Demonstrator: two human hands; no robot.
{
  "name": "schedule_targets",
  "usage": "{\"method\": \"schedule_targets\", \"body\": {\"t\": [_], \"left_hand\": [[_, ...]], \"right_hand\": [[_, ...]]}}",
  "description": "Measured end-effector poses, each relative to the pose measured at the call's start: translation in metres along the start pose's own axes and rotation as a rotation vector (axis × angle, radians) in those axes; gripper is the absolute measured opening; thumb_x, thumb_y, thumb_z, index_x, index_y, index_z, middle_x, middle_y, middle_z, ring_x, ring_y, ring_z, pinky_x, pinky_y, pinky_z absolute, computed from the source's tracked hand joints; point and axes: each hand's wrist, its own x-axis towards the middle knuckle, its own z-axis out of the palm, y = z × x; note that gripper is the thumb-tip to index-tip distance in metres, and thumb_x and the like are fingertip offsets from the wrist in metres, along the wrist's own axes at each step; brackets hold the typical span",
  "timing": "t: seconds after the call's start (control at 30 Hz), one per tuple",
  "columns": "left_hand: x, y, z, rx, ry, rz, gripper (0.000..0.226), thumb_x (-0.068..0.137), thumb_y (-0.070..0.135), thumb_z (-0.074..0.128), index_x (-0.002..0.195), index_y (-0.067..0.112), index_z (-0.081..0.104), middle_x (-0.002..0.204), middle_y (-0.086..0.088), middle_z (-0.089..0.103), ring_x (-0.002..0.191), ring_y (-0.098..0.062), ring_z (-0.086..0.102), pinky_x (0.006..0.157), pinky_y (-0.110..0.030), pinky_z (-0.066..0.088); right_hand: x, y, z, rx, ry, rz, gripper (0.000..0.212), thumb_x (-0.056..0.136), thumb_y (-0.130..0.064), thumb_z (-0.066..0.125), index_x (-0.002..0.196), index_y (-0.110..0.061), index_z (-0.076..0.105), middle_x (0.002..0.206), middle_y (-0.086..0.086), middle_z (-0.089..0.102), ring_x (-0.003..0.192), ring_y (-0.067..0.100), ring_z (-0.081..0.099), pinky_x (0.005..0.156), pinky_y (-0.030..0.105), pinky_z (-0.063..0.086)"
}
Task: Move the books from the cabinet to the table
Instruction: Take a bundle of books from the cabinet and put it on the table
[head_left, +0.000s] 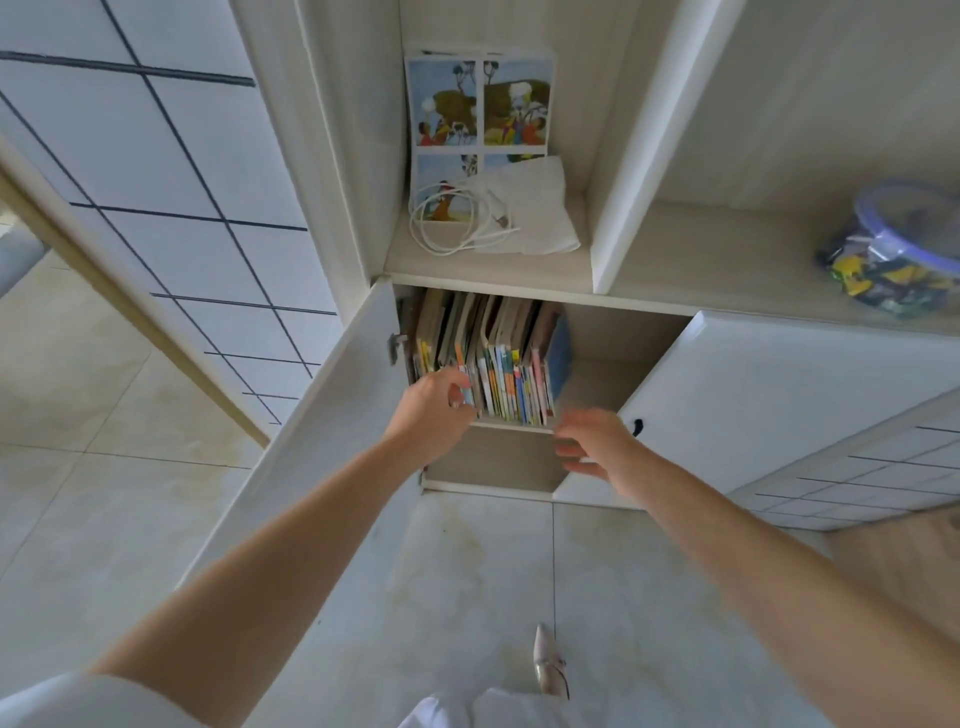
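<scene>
We look down into the lower part of a white cabinet (519, 291) whose two doors stand open, the left door (332, 395) swung out beside our left arm and the right door (753, 395) beside our right. The books (498, 358) stand upright in a tight row on the upper shelf of that compartment, packed toward its left side, spines facing us in many colours; the shelf space to their right is bare.

Our left hand (434, 410) reaches to the left end of the row, its grip curled, fingertips touching the bottoms of the spines there; whether it truly pinches a book we cannot tell. Our right hand (597, 447) hovers just below and to the right of the row, near the shelf's front edge, its grip loosely spread and holding nothing.

On the open shelf above, a picture book (483, 104) leans against the back wall, with a folded white cloth (535, 208) and a coiled white cable (457, 228) in front of it. Farther right on the same level sits a clear tub with a blue rim (904, 244), filled with small coloured pieces. Below us, one pale pointed shoe (548, 660) rests on the tiled floor (104, 493).
</scene>
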Motion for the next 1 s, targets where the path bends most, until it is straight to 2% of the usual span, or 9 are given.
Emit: {"method": "schedule_targets", "body": {"t": [0.13,0.3,0.47,0.53,0.67,0.77,0.87,0.93,1.0], "left_hand": [[0.036,0.009,0.054,-0.112,-0.046,-0.135,0.036,0.089,0.007,0.055,0.124,0.016,0.056,0.113,0.002,0.057,0.097,-0.012,0.052,0.066,-0.014,0.039],[0.077,0.012,0.122,-0.313,0.018,-0.305,0.039,0.087,0.008,0.059,0.126,0.013,0.055,0.127,-0.003,0.059,0.109,-0.019,0.059,0.093,-0.031,0.049],[0.118,-0.002,0.179,-0.426,0.121,-0.363,0.040,0.088,0.007,0.060,0.128,0.010,0.051,0.128,-0.007,0.056,0.116,-0.023,0.055,0.097,-0.039,0.048],[0.135,-0.015,0.196,-0.464,0.172,-0.374,0.046,0.087,0.006,0.060,0.131,0.011,0.049,0.132,-0.008,0.054,0.120,-0.024,0.053,0.100,-0.044,0.046],[0.166,-0.032,0.216,-0.522,0.225,-0.356,0.058,0.085,0.006,0.061,0.139,0.016,0.041,0.142,-0.004,0.048,0.128,-0.024,0.048,0.107,-0.047,0.040],[0.186,-0.040,0.227,-0.540,0.229,-0.305,0.062,0.086,0.004,0.060,0.142,0.017,0.039,0.144,-0.001,0.047,0.131,-0.022,0.045,0.110,-0.046,0.037],[0.197,-0.049,0.240,-0.584,0.290,-0.306,0.057,0.085,0.001,0.060,0.137,0.017,0.042,0.136,-0.001,0.052,0.127,-0.025,0.050,0.107,-0.047,0.041],[0.201,-0.051,0.245,-0.634,0.311,-0.321,0.054,0.084,0.000,0.060,0.132,0.019,0.044,0.122,0.003,0.053,0.120,-0.025,0.052,0.105,-0.047,0.043],[0.203,-0.052,0.248,-0.672,0.321,-0.318,0.052,0.082,-0.001,0.060,0.128,0.020,0.044,0.115,0.007,0.051,0.114,-0.021,0.052,0.101,-0.044,0.045]], "right_hand": [[0.053,-0.017,-0.032,-0.099,-0.029,-0.062,0.028,0.091,-0.018,0.060,0.118,-0.011,0.057,0.115,0.009,0.063,0.102,0.023,0.063,0.088,0.038,0.055],[0.115,-0.034,-0.049,-0.194,-0.076,0.012,0.043,0.091,-0.024,0.061,0.131,-0.012,0.051,0.119,0.009,0.062,0.103,0.024,0.063,0.092,0.040,0.054],[0.175,-0.044,-0.044,-0.255,-0.089,0.006,0.041,0.093,-0.017,0.055,0.133,-0.012,0.046,0.127,0.021,0.056,0.117,0.035,0.058,0.098,0.044,0.051],[0.199,-0.046,-0.034,-0.243,-0.087,-0.002,0.053,0.089,-0.026,0.063,0.135,-0.012,0.042,0.115,0.014,0.056,0.110,0.031,0.059,0.093,0.044,0.053],[0.230,-0.060,-0.015,-0.170,-0.082,-0.020,0.047,0.085,-0.038,0.068,0.119,-0.016,0.044,0.099,0.001,0.048,0.102,0.024,0.050,0.082,0.042,0.051],[0.246,-0.068,-0.005,-0.166,-0.114,-0.033,0.036,0.088,-0.033,0.064,0.113,-0.019,0.043,0.099,-0.001,0.044,0.098,0.022,0.044,0.088,0.046,0.046],[0.256,-0.071,0.005,-0.250,-0.173,-0.023,0.009,0.087,-0.020,0.058,0.089,-0.014,0.052,0.085,0.008,0.048,0.075,0.019,0.049,0.076,0.042,0.048],[0.262,-0.072,0.012,-0.343,-0.180,-0.014,0.013,0.086,-0.015,0.055,0.077,-0.011,0.047,0.072,0.011,0.048,0.065,0.019,0.049,0.073,0.042,0.047],[0.265,-0.073,0.019,-0.403,-0.167,0.008,0.014,0.089,-0.013,0.053,0.077,-0.007,0.047,0.069,0.014,0.048,0.067,0.022,0.052,0.078,0.046,0.048]]}}
